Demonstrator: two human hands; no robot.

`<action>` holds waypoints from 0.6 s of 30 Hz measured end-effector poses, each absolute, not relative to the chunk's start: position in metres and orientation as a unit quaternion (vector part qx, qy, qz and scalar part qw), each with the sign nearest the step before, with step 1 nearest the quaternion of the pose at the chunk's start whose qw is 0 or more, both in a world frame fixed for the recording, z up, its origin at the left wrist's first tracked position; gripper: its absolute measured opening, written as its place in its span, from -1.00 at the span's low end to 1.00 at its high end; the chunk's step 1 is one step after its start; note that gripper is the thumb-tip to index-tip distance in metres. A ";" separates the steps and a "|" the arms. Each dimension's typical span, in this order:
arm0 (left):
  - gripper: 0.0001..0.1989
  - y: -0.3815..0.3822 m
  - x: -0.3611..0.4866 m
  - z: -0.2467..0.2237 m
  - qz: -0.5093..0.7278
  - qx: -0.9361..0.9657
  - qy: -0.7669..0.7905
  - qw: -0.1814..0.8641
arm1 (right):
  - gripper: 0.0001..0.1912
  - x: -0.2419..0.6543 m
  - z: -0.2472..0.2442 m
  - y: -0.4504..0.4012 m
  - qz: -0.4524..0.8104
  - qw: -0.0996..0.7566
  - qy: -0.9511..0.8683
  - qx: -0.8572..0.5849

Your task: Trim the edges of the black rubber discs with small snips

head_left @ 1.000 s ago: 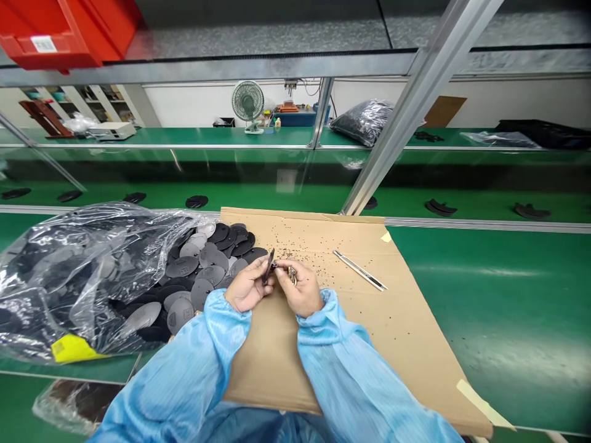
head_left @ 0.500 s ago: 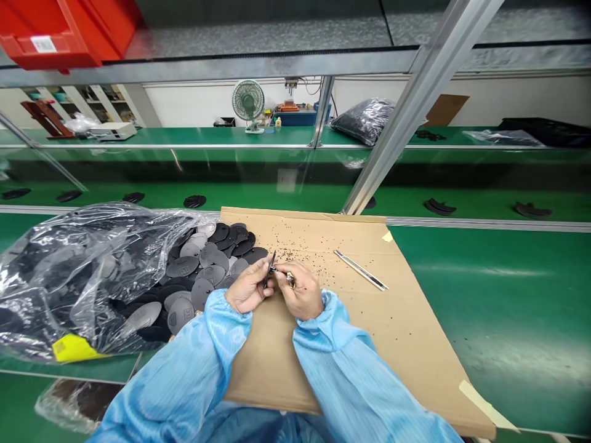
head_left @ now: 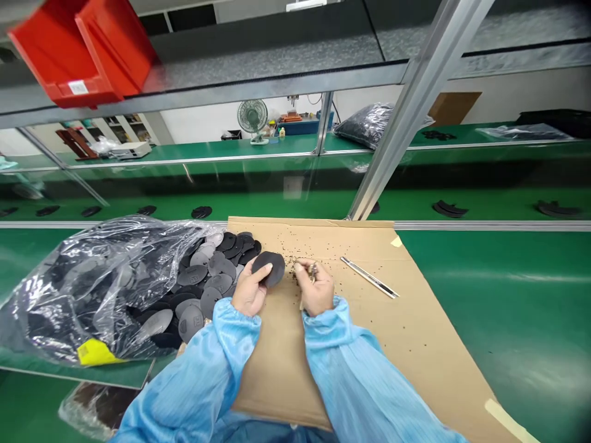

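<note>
My left hand (head_left: 248, 295) grips a round black plastic disc (head_left: 276, 269), thumb lying across its flat face. A short way to the right, my right hand (head_left: 318, 294) is closed around a small shiny metal tool (head_left: 313, 271); fingers cover most of it, so its kind is unclear. Disc and tool are apart. Beneath both hands lies a cardboard sheet (head_left: 277, 363), sprinkled with tiny dark bits (head_left: 292, 253). Similar discs (head_left: 221, 264) spill in a heap from a clear plastic bag (head_left: 92, 283) left of my left hand.
A slim silver craft knife (head_left: 369, 278) lies on the cardboard at right. Behind it, a slanted metal post (head_left: 415, 104) rises to a shelf holding a red bin (head_left: 99, 61). Black pieces (head_left: 202, 212) sit spaced along the green strip behind the cardboard.
My hands have moved apart. The disc, earlier edge-on against the tool, now turns its flat face toward me in my left hand. The camera view has tipped up slightly.
</note>
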State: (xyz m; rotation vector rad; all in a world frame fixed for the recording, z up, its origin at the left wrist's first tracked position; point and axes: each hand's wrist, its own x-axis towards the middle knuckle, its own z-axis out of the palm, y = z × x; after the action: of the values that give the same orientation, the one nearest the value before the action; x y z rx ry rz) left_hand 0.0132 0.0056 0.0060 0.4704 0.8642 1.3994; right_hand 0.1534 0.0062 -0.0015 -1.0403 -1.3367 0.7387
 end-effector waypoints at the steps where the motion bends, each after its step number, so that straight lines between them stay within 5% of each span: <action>1: -0.54 0.008 0.014 0.009 0.638 0.196 0.394 0.633 | -0.78 0.155 -0.004 0.011 0.330 0.627 -0.526 -0.470; 10: -0.60 0.095 0.010 0.034 0.666 0.325 0.513 0.433 | -0.73 0.157 -0.010 0.027 0.347 0.684 -0.404 -0.499; 15: -0.67 0.171 -0.009 0.061 0.502 0.563 0.649 0.102 | -0.75 0.156 -0.009 0.025 0.333 0.671 -0.437 -0.497; 18: -0.54 0.195 0.000 0.072 0.355 0.643 0.678 0.025 | -0.75 0.156 -0.009 0.026 0.330 0.669 -0.442 -0.498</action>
State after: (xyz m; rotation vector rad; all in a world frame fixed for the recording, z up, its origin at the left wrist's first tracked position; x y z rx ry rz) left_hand 0.0004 0.1946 0.0724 1.9890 2.0951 1.0987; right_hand 0.1560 0.0256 -0.0088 -1.1226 -0.9964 0.7448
